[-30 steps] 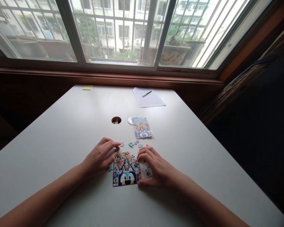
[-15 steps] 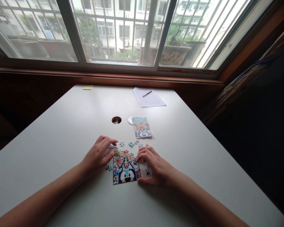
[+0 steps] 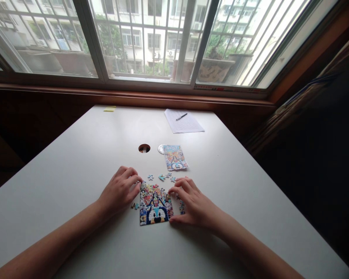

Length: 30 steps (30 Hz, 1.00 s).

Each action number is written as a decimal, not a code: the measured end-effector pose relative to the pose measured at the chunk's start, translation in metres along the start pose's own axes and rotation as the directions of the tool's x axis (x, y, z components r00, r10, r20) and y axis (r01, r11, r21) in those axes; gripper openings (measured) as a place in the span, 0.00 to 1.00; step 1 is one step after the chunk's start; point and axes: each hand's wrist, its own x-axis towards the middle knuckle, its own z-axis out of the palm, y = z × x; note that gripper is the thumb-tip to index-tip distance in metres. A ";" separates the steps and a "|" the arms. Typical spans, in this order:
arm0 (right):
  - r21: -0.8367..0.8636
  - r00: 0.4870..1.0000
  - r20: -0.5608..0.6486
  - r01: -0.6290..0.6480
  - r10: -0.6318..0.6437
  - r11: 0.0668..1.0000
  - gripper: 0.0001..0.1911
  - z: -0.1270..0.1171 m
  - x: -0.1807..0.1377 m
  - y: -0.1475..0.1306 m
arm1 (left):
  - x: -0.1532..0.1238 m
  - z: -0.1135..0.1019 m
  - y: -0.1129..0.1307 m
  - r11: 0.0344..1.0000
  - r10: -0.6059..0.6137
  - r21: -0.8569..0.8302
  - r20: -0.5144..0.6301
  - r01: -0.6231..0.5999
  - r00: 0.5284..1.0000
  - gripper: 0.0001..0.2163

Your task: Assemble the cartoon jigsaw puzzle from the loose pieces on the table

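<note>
A partly assembled jigsaw puzzle (image 3: 155,207) lies flat on the white table, its picture a blue cartoon dog's face below a crowd of small figures. My left hand (image 3: 122,186) is at its upper left corner, fingers curled and closed on a puzzle piece mostly hidden beneath the fingertips. At the right edge rests my right hand (image 3: 192,203), thumb by the lower corner and index finger higher up, spread apart. Several loose pieces (image 3: 162,177) lie above the puzzle. Another loose piece (image 3: 135,206) sits at its left, and more are partly hidden under my right hand.
A creased reference picture (image 3: 176,157) lies beyond the loose pieces, overlapping a round silver cover (image 3: 161,149). Left of it is a cable hole (image 3: 144,148). Paper sheets (image 3: 186,124) with a pen (image 3: 181,116) and yellow notes (image 3: 109,109) are near the far edge.
My left fingers have curled in and closed over the piece at the puzzle's upper left corner. My right hand stays at the right edge. The view has shifted slightly.
</note>
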 end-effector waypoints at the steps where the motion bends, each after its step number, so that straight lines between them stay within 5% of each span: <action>1: 0.005 1.000 0.006 -0.020 0.020 1.000 0.35 -0.001 0.000 -0.002 | 0.000 -0.001 0.001 1.000 -0.015 -0.016 0.013 0.015 1.000 0.09; 16: 0.094 0.988 0.101 -0.122 0.113 0.988 0.32 -0.010 0.006 -0.014 | 0.005 -0.008 0.001 0.943 -0.245 -0.186 0.180 0.277 0.953 0.14; 30: 0.143 0.994 0.078 -0.084 0.074 0.986 0.34 -0.003 0.006 -0.007 | 0.003 -0.003 0.000 0.945 -0.213 -0.236 0.085 0.227 0.973 0.12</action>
